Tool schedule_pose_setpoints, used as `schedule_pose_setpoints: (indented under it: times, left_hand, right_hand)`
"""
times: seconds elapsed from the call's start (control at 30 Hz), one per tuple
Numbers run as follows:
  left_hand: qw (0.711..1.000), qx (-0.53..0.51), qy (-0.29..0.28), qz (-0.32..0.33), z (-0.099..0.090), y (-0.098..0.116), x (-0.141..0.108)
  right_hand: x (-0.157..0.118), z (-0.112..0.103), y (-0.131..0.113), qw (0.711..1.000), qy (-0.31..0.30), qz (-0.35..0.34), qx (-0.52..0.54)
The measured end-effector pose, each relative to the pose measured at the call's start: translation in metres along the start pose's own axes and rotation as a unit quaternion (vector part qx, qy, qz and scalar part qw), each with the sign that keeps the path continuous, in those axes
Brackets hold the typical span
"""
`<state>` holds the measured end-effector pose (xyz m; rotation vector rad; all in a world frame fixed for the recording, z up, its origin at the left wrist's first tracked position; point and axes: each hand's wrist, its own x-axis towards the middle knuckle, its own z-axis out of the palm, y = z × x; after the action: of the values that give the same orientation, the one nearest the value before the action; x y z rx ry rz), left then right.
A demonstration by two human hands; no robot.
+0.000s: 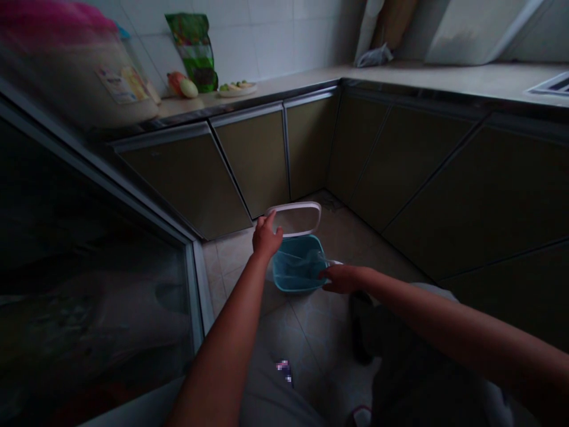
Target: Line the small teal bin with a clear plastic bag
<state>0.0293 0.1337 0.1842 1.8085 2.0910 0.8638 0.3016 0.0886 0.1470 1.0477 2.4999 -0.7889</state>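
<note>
Both busy; my left hand (267, 236)'s spread against the pale frame (306, 204); right hand (340, 278)'s curled at the blue bin (296, 290), can't tell what's gripped

1 left hand (267, 238), 1 right hand (343, 277), 1 teal bin (299, 290), 1 pale ring (296, 206), 1 clear liner (294, 264), all centre frame, 1 pink-lidded container (84, 74), 1 green pouch (193, 53), 1 plate (242, 91) upper left, 3 cabinet doors (251, 163) nearby
</note>
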Motion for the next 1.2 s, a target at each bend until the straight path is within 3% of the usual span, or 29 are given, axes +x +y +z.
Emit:
schedule_pose_setpoints:
  times: [0.1, 0.2, 0.63, 0.8, 0.87, 0.97, 1.07, 1.2]
  left_hand:
    - [1.000, 0.005, -0.027, -0.006, 0.003, -0.002, 0.005]
    - [0.999, 0.003, -0.048, -0.020, 0.005, -0.004, 0.009]
    - [0.998, -0.001, -0.049, -0.026, 0.008, -0.008, 0.012]
    - [0.999, 0.004, -0.025, 0.028, 0.008, 0.001, -0.004]
    - [0.995, 0.021, -0.067, 0.067, 0.012, 0.002, -0.016]
    - [0.973, 0.073, -0.190, 0.113, 0.019, -0.008, -0.037]
    - [0.942, 0.140, -0.283, 0.116, 0.025, -0.029, -0.059]
    - [0.924, 0.184, -0.328, 0.077, 0.027, -0.061, -0.086]
  right_hand:
    - [-0.011, 0.000, 0.000, 0.998, -0.050, 0.025, 0.012]
    - [-0.012, -0.003, 0.000, 0.996, -0.059, 0.059, 0.014]
    - [0.012, -0.013, 0.013, 0.998, -0.043, 0.048, -0.026]
    - [0.019, -0.021, 0.015, 0.999, 0.016, 0.034, -0.009]
    - [0.023, -0.024, 0.014, 0.998, 0.058, 0.025, 0.003]
    - [0.030, -0.022, 0.018, 0.995, 0.095, 0.017, 0.008]
    - [0.035, -0.012, 0.028, 0.997, 0.063, 0.036, -0.003]
    - [0.037, 0.003, 0.040, 0.998, 0.024, 0.060, -0.028]
